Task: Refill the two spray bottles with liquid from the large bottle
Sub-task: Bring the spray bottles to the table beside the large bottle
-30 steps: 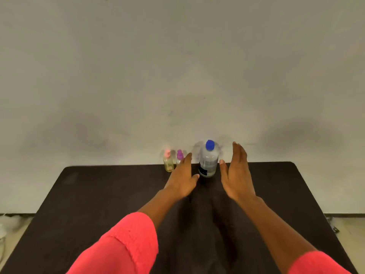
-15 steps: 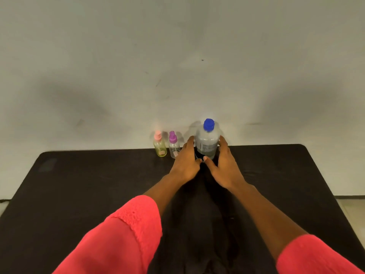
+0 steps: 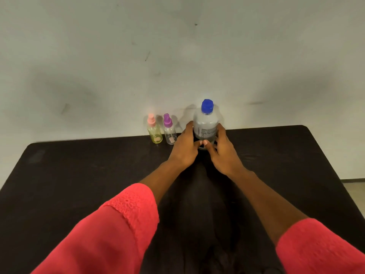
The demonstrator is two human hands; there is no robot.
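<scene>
A large clear bottle (image 3: 205, 125) with a blue cap stands upright near the far edge of the black table (image 3: 79, 175). My left hand (image 3: 185, 149) grips its left side and my right hand (image 3: 223, 153) grips its right side, the thumbs meeting in front near its base. To the left stand two small spray bottles side by side: a yellowish one with a pink top (image 3: 154, 129) and a clear one with a purple top (image 3: 169, 129). Both are upright and untouched.
A plain pale wall (image 3: 177, 56) rises right behind the table's far edge. A strip of floor (image 3: 353, 186) shows past the table's right edge.
Both hands closed in from either side of the large bottle and now wrap around its lower part. The view has tilted down and moved closer.
</scene>
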